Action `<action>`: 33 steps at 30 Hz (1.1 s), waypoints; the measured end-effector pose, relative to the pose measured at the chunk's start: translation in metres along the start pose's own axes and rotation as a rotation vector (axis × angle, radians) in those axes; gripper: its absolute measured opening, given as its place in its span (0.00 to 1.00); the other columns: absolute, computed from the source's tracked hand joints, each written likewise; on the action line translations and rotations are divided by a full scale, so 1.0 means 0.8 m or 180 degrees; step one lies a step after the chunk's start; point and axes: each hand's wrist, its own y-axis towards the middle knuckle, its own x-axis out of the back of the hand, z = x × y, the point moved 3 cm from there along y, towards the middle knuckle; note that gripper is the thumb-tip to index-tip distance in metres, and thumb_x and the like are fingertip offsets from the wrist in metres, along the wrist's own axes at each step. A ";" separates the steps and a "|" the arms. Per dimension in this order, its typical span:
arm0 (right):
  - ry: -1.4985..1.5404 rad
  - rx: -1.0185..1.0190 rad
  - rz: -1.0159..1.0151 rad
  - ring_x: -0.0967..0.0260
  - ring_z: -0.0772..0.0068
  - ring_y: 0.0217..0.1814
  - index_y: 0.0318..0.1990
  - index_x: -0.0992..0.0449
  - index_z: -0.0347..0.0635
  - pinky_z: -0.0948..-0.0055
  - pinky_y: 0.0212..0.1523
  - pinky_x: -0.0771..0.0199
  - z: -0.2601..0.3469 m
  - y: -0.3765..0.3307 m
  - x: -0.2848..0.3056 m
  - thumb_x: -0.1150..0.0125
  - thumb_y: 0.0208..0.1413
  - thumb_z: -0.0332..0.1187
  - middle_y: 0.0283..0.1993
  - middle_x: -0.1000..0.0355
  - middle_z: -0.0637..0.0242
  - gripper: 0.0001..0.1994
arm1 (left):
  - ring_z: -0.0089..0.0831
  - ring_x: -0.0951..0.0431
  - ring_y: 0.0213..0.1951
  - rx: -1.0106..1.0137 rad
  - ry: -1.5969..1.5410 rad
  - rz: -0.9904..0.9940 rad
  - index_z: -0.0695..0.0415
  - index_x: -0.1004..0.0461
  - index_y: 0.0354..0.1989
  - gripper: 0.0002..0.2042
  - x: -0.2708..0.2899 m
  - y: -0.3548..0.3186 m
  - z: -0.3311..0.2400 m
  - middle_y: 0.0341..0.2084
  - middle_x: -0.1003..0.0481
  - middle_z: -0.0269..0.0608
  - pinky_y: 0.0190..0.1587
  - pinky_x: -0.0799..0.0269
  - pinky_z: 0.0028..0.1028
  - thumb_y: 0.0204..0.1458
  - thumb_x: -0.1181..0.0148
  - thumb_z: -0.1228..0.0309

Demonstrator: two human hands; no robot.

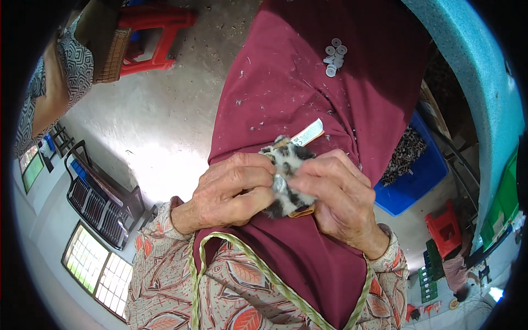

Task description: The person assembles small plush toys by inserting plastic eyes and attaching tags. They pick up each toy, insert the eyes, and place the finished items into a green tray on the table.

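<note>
Both of my hands hold a small fuzzy black-and-white piece with a white paper label sticking out at its top. My left hand pinches its left side, and my right hand pinches its right side, fingers closed over it. An orange edge of the piece shows below my right thumb. The piece rests over my lap, which is covered by a maroon cloth dusted with pale fluff. A few small white plastic caps lie together further out on the cloth.
A blue bin with dark speckled pieces sits to my right, beside a teal speckled surface. Red plastic stools stand at the upper left and a small red stool at the lower right. Another person's patterned sleeve shows at far left. A black rack stands on the concrete floor.
</note>
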 end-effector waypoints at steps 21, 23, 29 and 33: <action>-0.0253 0.0152 0.0008 0.32 0.70 0.29 0.22 0.25 0.41 0.77 0.25 0.29 0.027 0.000 0.001 0.38 0.33 0.22 0.41 0.23 0.62 0.05 | 0.48 0.22 0.40 0.0120 0.0315 -0.0035 0.61 0.27 0.31 0.10 0.011 -0.012 -0.007 0.34 0.25 0.45 0.37 0.21 0.35 0.38 0.37 0.81; -0.0305 0.0238 -0.0024 0.33 0.70 0.28 0.22 0.24 0.41 0.78 0.25 0.29 0.026 -0.003 0.000 0.37 0.32 0.22 0.40 0.23 0.63 0.05 | 0.49 0.22 0.41 0.0131 0.0201 0.0047 0.63 0.27 0.31 0.10 0.012 -0.016 -0.008 0.34 0.25 0.48 0.38 0.20 0.37 0.39 0.37 0.82; -0.0162 0.0640 0.0039 0.34 0.72 0.30 0.22 0.23 0.43 0.80 0.23 0.31 0.029 -0.005 -0.001 0.32 0.31 0.26 0.36 0.23 0.71 0.06 | 0.54 0.23 0.44 -0.0169 -0.0274 -0.0047 0.68 0.28 0.32 0.12 0.015 -0.021 -0.007 0.33 0.27 0.51 0.39 0.20 0.40 0.36 0.37 0.85; -0.0166 0.0663 0.0153 0.34 0.73 0.30 0.22 0.23 0.44 0.80 0.22 0.32 0.028 -0.007 0.001 0.32 0.30 0.27 0.35 0.23 0.73 0.07 | 0.55 0.23 0.44 -0.0248 -0.0152 0.0013 0.68 0.29 0.32 0.13 0.018 -0.017 -0.011 0.33 0.27 0.51 0.39 0.20 0.40 0.34 0.36 0.86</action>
